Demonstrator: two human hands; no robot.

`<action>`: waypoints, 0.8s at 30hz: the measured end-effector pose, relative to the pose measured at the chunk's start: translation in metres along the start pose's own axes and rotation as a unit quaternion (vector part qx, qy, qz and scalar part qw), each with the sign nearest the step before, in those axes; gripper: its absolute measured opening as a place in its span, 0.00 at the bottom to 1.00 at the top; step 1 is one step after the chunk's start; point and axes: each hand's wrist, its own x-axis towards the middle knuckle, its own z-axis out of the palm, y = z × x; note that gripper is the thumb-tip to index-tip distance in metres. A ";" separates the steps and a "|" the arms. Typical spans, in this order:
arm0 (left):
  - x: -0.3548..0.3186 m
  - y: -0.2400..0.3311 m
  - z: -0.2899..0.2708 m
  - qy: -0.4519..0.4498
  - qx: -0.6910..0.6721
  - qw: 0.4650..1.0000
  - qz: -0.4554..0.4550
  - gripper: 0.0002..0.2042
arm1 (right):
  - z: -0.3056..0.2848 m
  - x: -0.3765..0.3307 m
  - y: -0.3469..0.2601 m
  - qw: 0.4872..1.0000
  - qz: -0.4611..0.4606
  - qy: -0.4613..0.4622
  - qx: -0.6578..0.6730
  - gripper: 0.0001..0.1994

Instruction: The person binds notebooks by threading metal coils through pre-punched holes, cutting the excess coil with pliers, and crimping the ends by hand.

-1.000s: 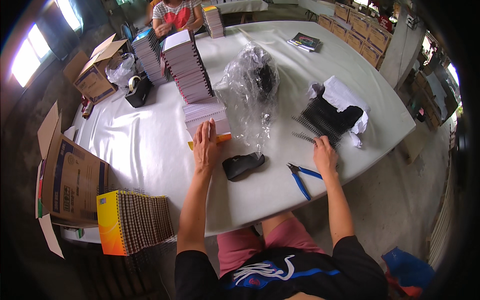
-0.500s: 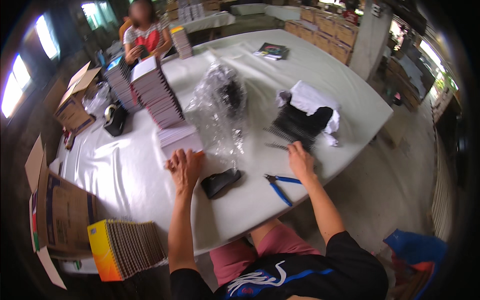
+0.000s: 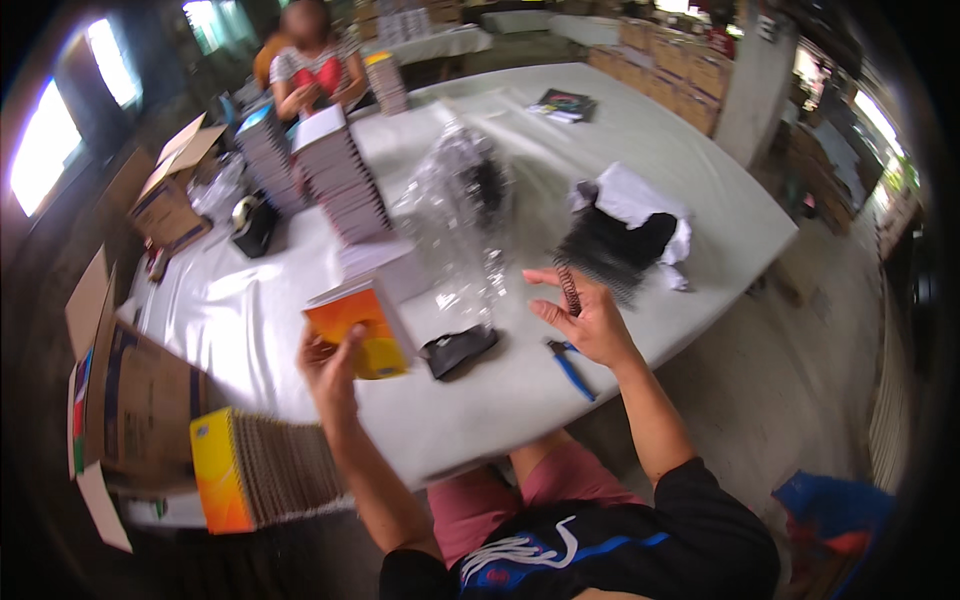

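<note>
My left hand [image 3: 332, 372] grips a notebook [image 3: 384, 350] with an orange and yellow cover, tilted up over the near part of the table. A black spiral binding coil [image 3: 569, 290] stands up from my right hand [image 3: 598, 325], held against the fingers while thumb and forefinger stretch leftward. Just beyond that hand, a heap of black coils [image 3: 610, 245] lies beside white wrapping [image 3: 640, 200]. Blue-handled cutting pliers [image 3: 571, 374], partly hidden by my right hand, rest nearby. A dark flat object [image 3: 462, 350], kind unclear, lies between my hands.
A tall stack of coil-bound notebooks [image 3: 343, 180] and loose books [image 3: 400, 272] stand beyond my left hand, beside crumpled clear plastic [image 3: 450, 215]. More bound notebooks [image 3: 285, 470] and a carton [image 3: 150, 400] are at near left. Across the table sits another person [image 3: 315, 75].
My left hand has lifted a notebook off the low pile and drawn it nearer. The right hand has picked a coil from the heap and moved left. The view has shifted slightly.
</note>
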 end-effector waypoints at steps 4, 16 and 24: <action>-0.054 -0.007 0.031 0.014 -0.178 0.975 -0.136 0.18 | 0.055 -0.012 -0.031 0.942 0.035 -0.153 0.295 0.17; -0.101 -0.029 0.023 -0.030 -0.412 0.891 -0.186 0.17 | 0.093 -0.027 -0.011 0.733 0.210 -0.292 0.577 0.23; -0.102 -0.037 0.029 -0.092 -0.462 0.859 -0.200 0.22 | 0.097 -0.030 -0.007 0.701 0.205 -0.303 0.613 0.35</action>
